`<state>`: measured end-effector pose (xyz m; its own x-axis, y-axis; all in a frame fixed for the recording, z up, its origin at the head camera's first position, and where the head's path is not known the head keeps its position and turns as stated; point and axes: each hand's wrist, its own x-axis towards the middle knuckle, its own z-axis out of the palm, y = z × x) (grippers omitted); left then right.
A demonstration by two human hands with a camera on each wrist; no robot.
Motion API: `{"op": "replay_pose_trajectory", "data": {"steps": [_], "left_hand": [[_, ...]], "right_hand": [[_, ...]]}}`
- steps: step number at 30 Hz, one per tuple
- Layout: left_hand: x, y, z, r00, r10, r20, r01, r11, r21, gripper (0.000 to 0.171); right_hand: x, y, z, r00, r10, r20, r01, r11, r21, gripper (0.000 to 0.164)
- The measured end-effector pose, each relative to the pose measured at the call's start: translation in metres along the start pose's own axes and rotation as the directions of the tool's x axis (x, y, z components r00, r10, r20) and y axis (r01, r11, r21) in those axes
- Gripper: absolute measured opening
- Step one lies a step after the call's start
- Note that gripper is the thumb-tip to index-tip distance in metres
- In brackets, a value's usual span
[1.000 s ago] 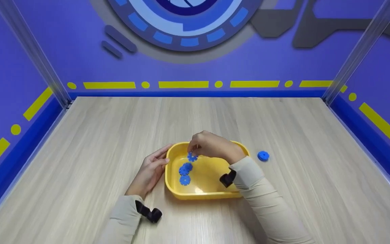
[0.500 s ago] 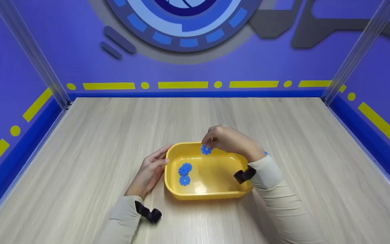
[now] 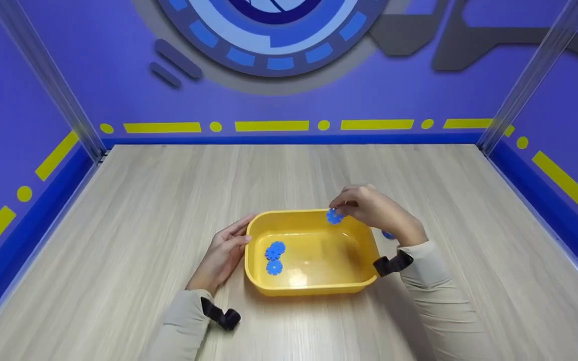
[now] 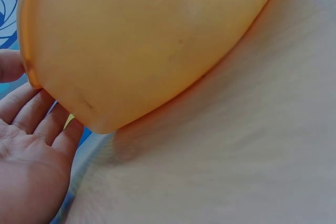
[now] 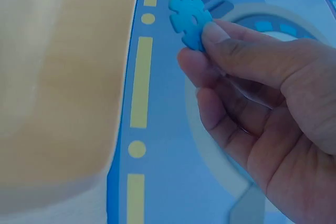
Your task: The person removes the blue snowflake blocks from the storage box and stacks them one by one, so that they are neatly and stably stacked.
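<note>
A yellow plastic tub (image 3: pixel 314 289) stands on the table. My left hand (image 3: pixel 225 254) holds its left end, thumb at the rim and fingers along the outer wall, as the left wrist view also shows with the tub's side (image 4: pixel 142 45). My right hand (image 3: pixel 380 210) pinches a blue notched disc (image 3: pixel 333 217) between thumb and forefinger, over the tub's far right rim. Its slots and centre hole are plain on the disc (image 5: pixel 184 15) in the right wrist view. Inside the tub, several similar blue discs (image 3: pixel 274 267) lie at the left, some overlapping.
On the wood-grain table (image 3: pixel 168 200), just right of the tub, blue disc material (image 3: pixel 388 235) is partly hidden by my right wrist. Blue panels (image 3: pixel 289 105) with yellow markings wall in the back and both sides.
My right hand has moved right across the tub with the blue disc, from above its left part to its far right rim. The left hand and tub have stayed put.
</note>
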<state>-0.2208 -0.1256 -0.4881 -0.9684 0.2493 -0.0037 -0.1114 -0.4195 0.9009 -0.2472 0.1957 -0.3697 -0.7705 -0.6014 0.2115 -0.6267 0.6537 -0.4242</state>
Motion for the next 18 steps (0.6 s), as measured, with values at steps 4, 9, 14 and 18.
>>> {"op": "replay_pose_trajectory", "data": {"steps": [4,9,14,18], "left_hand": [[0.000,0.000,0.000,1.000,0.002,0.009,-0.002,1.000,0.019,0.060],[0.001,-0.001,-0.001,1.000,0.010,0.020,-0.011,0.999,0.039,0.060],[0.001,-0.001,-0.001,1.000,0.018,0.025,-0.019,0.999,0.043,0.060],[0.001,-0.001,-0.001,1.000,0.014,0.027,-0.015,0.999,0.029,0.060]], "right_hand": [[-0.011,0.011,0.000,0.997,0.036,-0.068,-0.036,0.999,0.011,0.016],[-0.025,0.023,-0.004,0.983,0.085,-0.162,-0.082,0.996,0.022,0.015],[-0.039,0.037,-0.004,0.961,0.167,-0.219,-0.161,0.986,0.043,0.016],[-0.049,0.049,-0.002,0.945,0.213,-0.248,-0.206,0.977,0.055,0.017]]}}
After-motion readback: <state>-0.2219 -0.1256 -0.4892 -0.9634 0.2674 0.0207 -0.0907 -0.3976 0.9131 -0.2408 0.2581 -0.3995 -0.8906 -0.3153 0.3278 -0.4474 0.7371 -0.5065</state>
